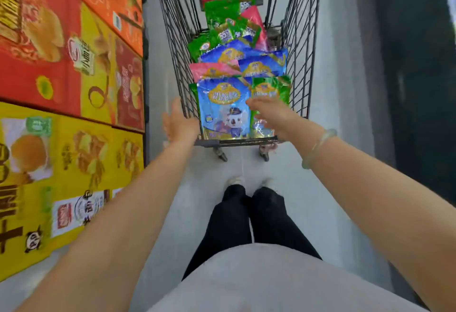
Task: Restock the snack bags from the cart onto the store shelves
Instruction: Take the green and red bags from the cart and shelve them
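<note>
This is a shop aisle, a grocery or snack store by the look of it. A wire shopping cart (237, 64) stands on the pale grey floor (328, 114), loaded with shiny blue, green and pink snack bags (223, 109), many of the same design. Along the left side runs a stack of red, orange and yellow printed cartons (61, 77) showing chips and pastries, piled as bulk stock from the floor up.

Motion blur smears both hands' fingers (256, 104) and the stacked cartons' (74, 64) print; cart (301, 64) top cut off.
</note>
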Tool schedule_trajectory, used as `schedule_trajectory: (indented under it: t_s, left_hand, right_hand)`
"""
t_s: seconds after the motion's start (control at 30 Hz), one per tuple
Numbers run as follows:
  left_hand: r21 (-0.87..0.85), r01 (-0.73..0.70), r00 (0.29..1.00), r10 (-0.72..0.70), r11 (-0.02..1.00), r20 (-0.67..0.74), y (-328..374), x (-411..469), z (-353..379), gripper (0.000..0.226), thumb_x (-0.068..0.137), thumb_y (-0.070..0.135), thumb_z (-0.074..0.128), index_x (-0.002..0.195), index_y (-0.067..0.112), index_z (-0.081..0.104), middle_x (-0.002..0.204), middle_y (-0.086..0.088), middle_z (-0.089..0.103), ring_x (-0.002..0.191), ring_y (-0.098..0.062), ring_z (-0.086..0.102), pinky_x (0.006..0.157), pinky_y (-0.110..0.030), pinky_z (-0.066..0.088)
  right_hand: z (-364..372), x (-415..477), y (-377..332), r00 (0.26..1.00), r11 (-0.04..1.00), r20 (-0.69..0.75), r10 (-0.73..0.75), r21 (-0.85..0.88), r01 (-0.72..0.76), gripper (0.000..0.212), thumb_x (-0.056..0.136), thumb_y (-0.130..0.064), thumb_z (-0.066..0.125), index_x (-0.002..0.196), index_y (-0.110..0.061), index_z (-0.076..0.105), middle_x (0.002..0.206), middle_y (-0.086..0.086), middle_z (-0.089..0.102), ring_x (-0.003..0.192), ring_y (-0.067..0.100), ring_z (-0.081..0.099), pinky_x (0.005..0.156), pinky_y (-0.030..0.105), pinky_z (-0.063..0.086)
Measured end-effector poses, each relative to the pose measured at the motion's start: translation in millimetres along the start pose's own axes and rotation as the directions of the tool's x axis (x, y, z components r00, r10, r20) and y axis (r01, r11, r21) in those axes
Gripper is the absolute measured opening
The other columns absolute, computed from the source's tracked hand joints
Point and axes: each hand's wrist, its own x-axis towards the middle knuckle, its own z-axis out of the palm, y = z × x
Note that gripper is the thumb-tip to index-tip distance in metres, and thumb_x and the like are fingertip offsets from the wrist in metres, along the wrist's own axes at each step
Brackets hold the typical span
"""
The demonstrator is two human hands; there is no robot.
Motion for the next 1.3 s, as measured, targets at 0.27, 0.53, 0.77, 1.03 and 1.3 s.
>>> schedule_trajectory:
  t_s: [0.27,0.53,0.77,1.03,1.3]
  left_hand:
    - [0.086,-0.040,0.991,0.029,0.995,0.131,-18,-7,10,0.077,0.090,-0.007,0.045,0.152,0.021,0.008,0.143,-0.007,0.045,0.123,-0.023,0.049,0.093,-0.022,0.040]
    - [0.244,-0.175,0.982,0.150,0.954,0.117,-33,7,8,0.079,0.093,0.004,0.048,0.151,0.031,0.001,0.102,-0.007,0.057,0.087,-0.018,0.052,0.079,-0.030,0.045]
    - [0.405,-0.222,0.964,0.138,0.887,0.228,-18,36,-2,0.097,0.085,-0.001,0.056,0.149,0.035,-0.009,0.100,-0.013,0.061,0.094,-0.030,0.062,0.074,-0.035,0.050]
    - [0.456,-0.350,0.922,0.217,0.818,0.320,-24,41,0,0.109,0.083,0.010,0.067,0.146,0.037,-0.017,0.107,-0.017,0.065,0.095,-0.031,0.063,0.085,-0.039,0.054]
    - [0.428,-0.369,0.917,0.249,0.825,0.311,-8,34,27,0.106,0.083,0.009,0.068,0.149,0.031,-0.012,0.109,-0.018,0.065,0.099,-0.031,0.063,0.085,-0.038,0.052]
  right_hand:
    - [-16,24,26,0.987,0.989,-0.051,0.150,0.014,-0.150,0.054,0.093,-0.029,0.053,0.144,-0.023,0.035,0.146,0.002,0.041,0.131,0.022,0.042,0.092,0.033,0.029]
    - [-52,42,31,0.877,0.991,-0.470,0.103,0.127,-0.048,0.049,0.089,-0.013,0.053,0.136,-0.009,0.041,0.130,0.011,0.050,0.101,0.023,0.052,0.075,0.027,0.040]
    - [-61,44,44,0.729,0.971,-0.641,0.239,0.180,-0.161,0.028,0.086,-0.006,0.049,0.113,-0.003,0.045,0.116,0.012,0.046,0.092,0.024,0.040,0.075,0.033,0.041]
    - [-82,48,58,0.826,0.909,-0.560,0.069,-0.305,-0.283,0.031,0.089,-0.002,0.039,0.116,-0.001,0.053,0.117,0.021,0.059,0.106,0.036,0.057,0.072,0.030,0.036]
    - [-130,59,59,0.851,0.861,-0.524,0.030,-0.419,-0.288,0.013,0.084,0.002,0.044,0.085,-0.006,0.054,0.088,0.016,0.058,0.078,0.028,0.056,0.067,0.031,0.045]
